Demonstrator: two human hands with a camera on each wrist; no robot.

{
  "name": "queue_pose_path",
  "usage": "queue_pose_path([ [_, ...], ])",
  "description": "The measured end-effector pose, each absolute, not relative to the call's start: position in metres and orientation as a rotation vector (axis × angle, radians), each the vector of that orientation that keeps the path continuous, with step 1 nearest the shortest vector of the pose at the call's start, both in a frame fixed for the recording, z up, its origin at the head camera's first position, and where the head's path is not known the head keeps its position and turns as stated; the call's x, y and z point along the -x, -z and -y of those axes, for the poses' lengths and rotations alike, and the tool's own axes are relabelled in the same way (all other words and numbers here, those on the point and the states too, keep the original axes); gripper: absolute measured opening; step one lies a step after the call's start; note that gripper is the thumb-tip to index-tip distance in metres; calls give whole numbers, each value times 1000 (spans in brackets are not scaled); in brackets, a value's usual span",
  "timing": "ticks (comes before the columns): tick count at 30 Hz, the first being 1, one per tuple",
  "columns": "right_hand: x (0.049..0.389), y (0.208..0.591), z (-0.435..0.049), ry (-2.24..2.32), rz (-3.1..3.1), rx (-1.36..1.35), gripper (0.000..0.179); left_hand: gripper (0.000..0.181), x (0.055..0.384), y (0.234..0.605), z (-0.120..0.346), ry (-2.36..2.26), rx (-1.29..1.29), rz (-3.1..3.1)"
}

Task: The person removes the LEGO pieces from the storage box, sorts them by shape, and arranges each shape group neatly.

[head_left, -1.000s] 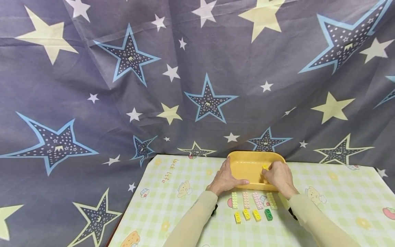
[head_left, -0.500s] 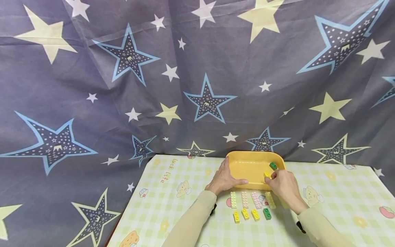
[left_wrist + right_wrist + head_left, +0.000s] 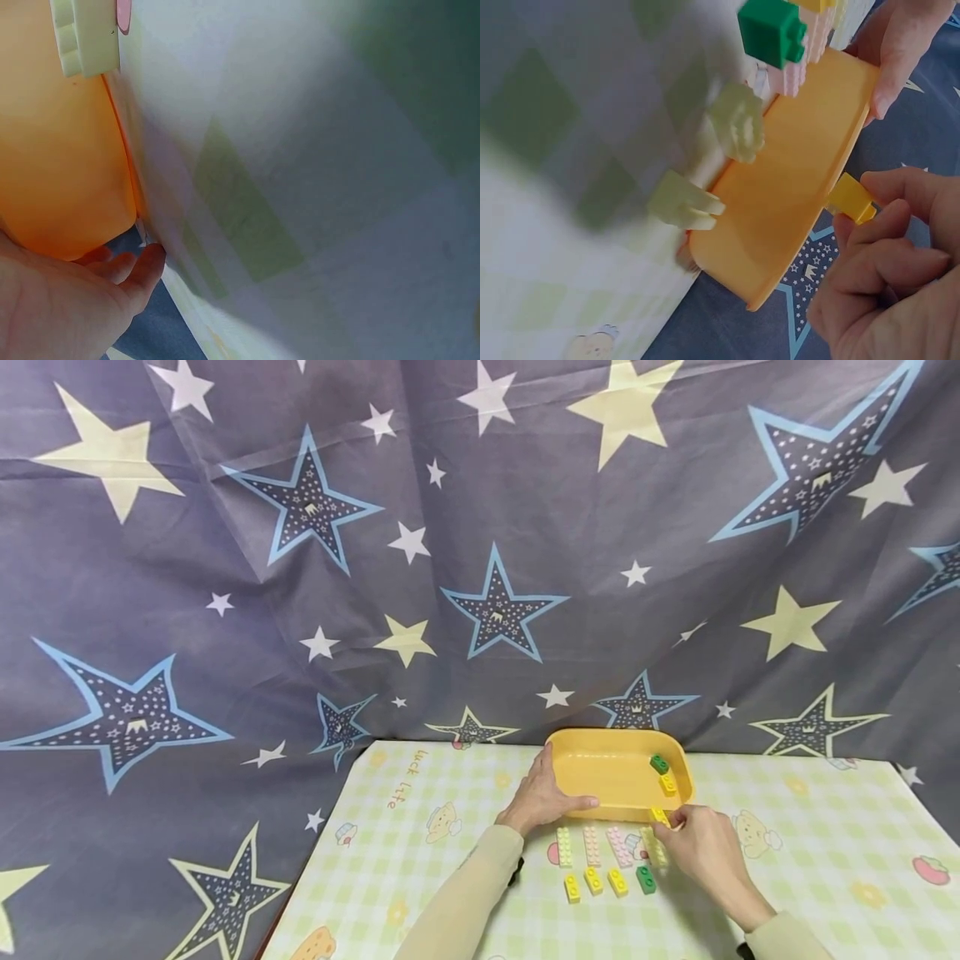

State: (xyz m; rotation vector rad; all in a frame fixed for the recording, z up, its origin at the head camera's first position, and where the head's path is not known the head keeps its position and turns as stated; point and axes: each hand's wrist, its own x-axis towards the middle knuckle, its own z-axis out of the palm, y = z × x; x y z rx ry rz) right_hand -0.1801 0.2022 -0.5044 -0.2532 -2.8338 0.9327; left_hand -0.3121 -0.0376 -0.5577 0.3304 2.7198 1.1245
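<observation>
A yellow plastic tray [image 3: 603, 768] stands near the back of the table. My left hand [image 3: 538, 793] grips its front-left corner, thumb over the front rim and fingers along the side. My right hand [image 3: 705, 852] pinches a small yellow toy building brick [image 3: 851, 199] between thumb and index finger, close over the tray's front rim. Inside the tray at the right lie a green brick [image 3: 659, 764] and another yellow brick [image 3: 668, 786].
Before the tray, long studded bricks form a row, pale green [image 3: 565, 847] and pink [image 3: 592, 846]. Nearer still are small yellow bricks [image 3: 594, 881] and a green one [image 3: 646, 880]. In the right wrist view, two pale green bricks [image 3: 739, 124] stand beside the tray. A starry curtain [image 3: 420, 568] hangs behind.
My right hand has moved from inside the tray toward its front rim, now with a yellow brick. A green and a yellow brick now show in the tray. The left hand stays put.
</observation>
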Motion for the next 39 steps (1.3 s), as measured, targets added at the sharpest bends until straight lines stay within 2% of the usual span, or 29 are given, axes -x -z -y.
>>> queue_pose_path([
  [17, 139, 532, -210, -973, 3002, 395, 30, 141, 313, 559, 38, -1134, -322, -2722],
  [39, 135, 549, -202, -920, 3150, 476, 29, 140, 311, 556, 38, -1161, -321, -2713],
])
